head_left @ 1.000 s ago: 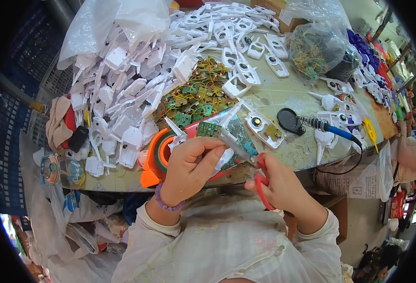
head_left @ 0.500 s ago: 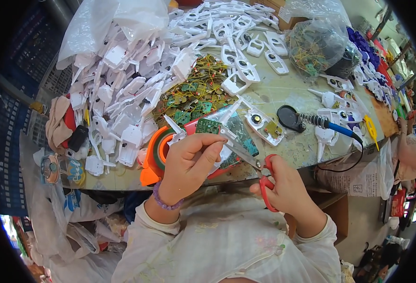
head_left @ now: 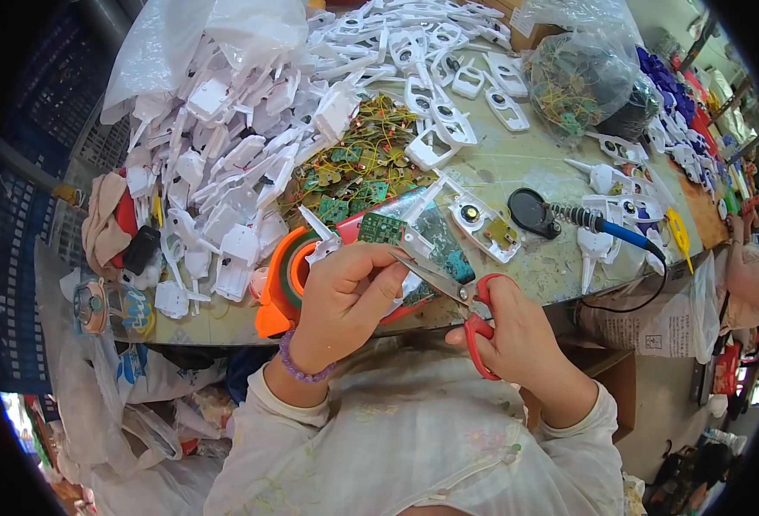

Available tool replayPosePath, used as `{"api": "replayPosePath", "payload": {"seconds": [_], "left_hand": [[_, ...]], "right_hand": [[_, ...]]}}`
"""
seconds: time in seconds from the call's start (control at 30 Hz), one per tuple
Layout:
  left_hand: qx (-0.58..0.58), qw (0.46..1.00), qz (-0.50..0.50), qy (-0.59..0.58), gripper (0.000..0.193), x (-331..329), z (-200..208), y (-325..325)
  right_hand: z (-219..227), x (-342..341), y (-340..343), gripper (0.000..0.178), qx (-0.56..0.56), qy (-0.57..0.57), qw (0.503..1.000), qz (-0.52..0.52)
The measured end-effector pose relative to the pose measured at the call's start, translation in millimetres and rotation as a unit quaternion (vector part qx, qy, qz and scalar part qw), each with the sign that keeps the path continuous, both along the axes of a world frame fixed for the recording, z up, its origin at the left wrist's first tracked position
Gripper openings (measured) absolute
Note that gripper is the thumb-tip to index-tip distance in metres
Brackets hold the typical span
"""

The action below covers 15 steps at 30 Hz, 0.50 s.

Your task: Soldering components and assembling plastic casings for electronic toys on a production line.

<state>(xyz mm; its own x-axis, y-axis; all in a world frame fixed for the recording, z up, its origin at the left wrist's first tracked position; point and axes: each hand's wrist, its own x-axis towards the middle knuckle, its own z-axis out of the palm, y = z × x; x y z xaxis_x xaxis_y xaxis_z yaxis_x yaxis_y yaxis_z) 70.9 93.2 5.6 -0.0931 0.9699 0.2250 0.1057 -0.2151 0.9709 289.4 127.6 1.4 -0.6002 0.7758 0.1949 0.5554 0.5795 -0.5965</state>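
Note:
My right hand (head_left: 517, 331) has its fingers through the red loops of a pair of scissors (head_left: 435, 275), whose blades point up and left and stand slightly apart. Their tips reach the fingertips of my left hand (head_left: 349, 292). Thumb and forefinger of that hand are pinched together; whatever lies between them is too small to make out. A green circuit board (head_left: 381, 228) shows just beyond the left fingers, and I cannot tell whether they touch it. Left of this hand sits an orange tape dispenser (head_left: 276, 301). A white plastic housing (head_left: 483, 225) with a round black part lies beyond the scissors.
A large heap of white plastic housings (head_left: 233, 163) covers the table's left and back. Green boards with yellow wires (head_left: 367, 146) are piled in the middle. On the right lie a blue-handled soldering iron (head_left: 620, 234), its black holder (head_left: 533, 212) and yellow tweezers (head_left: 679, 236).
The scissors have shifted slightly up and left, bringing their tips to the left fingertips; the blades now stand a little apart. My left hand has stayed nearly still.

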Motion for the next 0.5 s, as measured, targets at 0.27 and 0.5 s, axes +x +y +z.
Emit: {"api": "replayPosePath", "payload": {"seconds": [0.27, 0.5], "left_hand": [[0.003, 1.0, -0.006, 0.002, 0.009, -1.3, -1.5, 0.1], [0.017, 1.0, -0.001, 0.02, 0.008, -1.0, -3.7, 0.3]], "right_hand": [[-2.1, -0.4, -2.1, 0.057, -0.048, -0.014, 0.999, -0.004], [3.1, -2.0, -4.9, 0.056, -0.073, -0.051, 0.996, -0.01]]}}
